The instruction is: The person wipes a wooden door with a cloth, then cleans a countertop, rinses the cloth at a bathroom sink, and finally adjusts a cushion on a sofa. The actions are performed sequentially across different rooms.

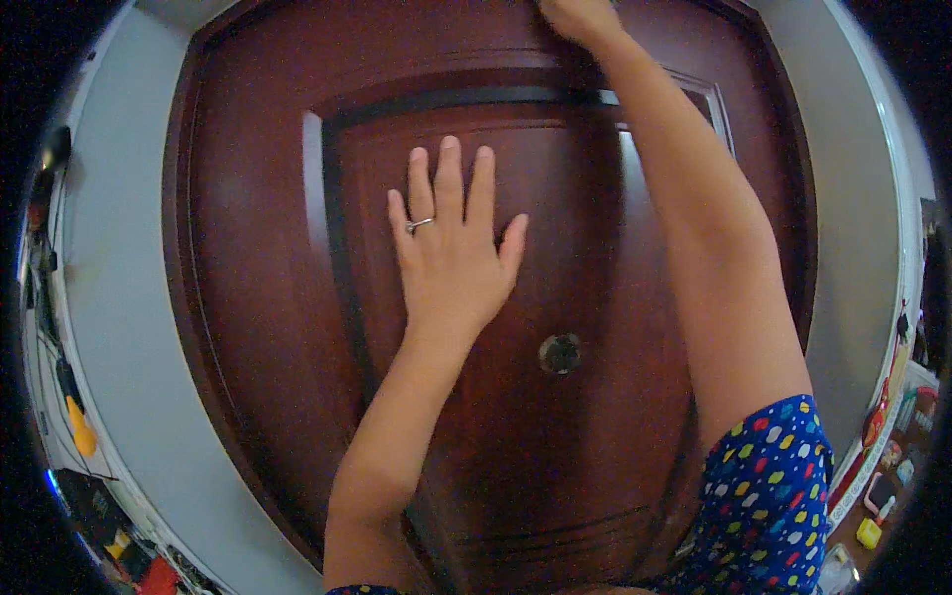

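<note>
A dark reddish-brown panelled door (513,431) fills the middle of the head view. My left hand (455,253) lies palm-down against its central panel, fingers spread, with a ring (420,223) on one finger. Up at the top edge of the picture, my right hand (584,18) is raised to the upper part of the door and partly cut off. Its fingers look curled, but whether they grip anything is hidden. Below and right of my left hand, a small round fitting (559,353) is set in the door.
The dark door frame (178,223) runs between a pale left wall (119,223) and a greyish right wall (851,186). At far left hang cables and an orange-yellow object (80,428). Small items, among them a yellow one (869,533), lie on a brown surface (848,520) at lower right.
</note>
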Demonstrator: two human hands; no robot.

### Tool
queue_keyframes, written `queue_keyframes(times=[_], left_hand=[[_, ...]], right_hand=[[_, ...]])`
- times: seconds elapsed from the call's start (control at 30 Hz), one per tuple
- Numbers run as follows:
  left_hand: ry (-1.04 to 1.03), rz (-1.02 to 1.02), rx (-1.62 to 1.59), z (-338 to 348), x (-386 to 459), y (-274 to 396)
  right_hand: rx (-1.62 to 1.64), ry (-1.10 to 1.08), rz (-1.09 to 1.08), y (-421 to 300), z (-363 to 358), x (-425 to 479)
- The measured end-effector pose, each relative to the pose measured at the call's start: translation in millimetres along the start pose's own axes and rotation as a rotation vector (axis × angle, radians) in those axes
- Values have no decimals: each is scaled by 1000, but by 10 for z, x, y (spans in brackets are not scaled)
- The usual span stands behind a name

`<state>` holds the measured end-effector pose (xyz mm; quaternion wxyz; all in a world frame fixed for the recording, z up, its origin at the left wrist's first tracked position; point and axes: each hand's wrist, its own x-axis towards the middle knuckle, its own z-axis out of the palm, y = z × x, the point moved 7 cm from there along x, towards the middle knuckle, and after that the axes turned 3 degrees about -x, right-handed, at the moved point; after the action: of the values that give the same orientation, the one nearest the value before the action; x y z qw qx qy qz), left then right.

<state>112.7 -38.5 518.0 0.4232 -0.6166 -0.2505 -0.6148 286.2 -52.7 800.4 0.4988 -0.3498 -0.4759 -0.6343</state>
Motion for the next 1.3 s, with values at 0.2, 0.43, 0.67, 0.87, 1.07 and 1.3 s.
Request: queue_keyframes(times=[0.2,0.43,0.67,0.87,1.07,1.3], left_hand=[[-7,14,81,-39,-10,-88],[94,62,167,-25,36,-71],[136,18,227,-43,-101,-151],[98,24,162,11,-70,-65],[125,-1,78,58,30,-105],[49,60,1,-84,20,-249]], right_hand=[[-408,-112,82,1429,-337,-438],[-302,73,457,3087,-588,-1322],[-432,-83,132,988,-162,-1127],[-280,96,-183,-938,-280,-1396],[67,162,-306,-1300,-193,-1290],[5,-52,-11,-514,-265,-1188]])
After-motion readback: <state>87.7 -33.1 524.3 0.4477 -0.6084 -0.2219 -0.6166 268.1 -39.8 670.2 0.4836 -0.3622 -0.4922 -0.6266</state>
